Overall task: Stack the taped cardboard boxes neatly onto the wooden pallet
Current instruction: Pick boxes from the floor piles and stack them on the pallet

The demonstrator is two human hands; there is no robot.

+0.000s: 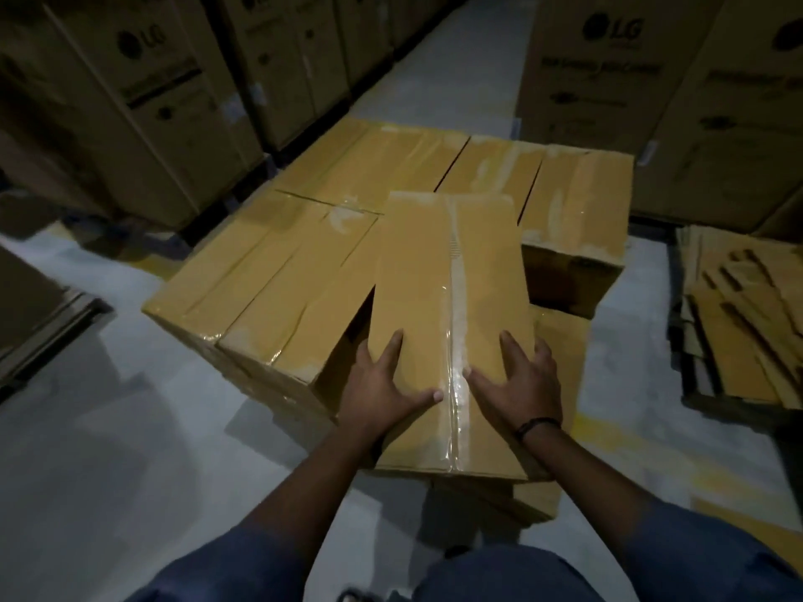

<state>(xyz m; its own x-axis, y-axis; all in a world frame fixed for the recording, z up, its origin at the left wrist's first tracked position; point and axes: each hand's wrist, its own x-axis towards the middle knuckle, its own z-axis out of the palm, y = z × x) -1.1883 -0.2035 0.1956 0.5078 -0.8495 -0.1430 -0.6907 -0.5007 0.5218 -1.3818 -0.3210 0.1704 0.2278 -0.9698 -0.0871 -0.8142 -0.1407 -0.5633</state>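
Observation:
A long taped cardboard box lies lengthwise in front of me, on top of a lower box. It sits in a gap of the stack of taped boxes. My left hand rests flat on its near left top, fingers spread. My right hand lies flat on its near right top, beside the clear tape seam. More taped boxes fill the far side of the stack. The pallet beneath is hidden by the boxes.
Tall printed cartons line the left and back, and more cartons stand at the right. A pile of flattened cardboard lies on the right. Grey floor surrounds the stack, with a dark flat object at the left edge.

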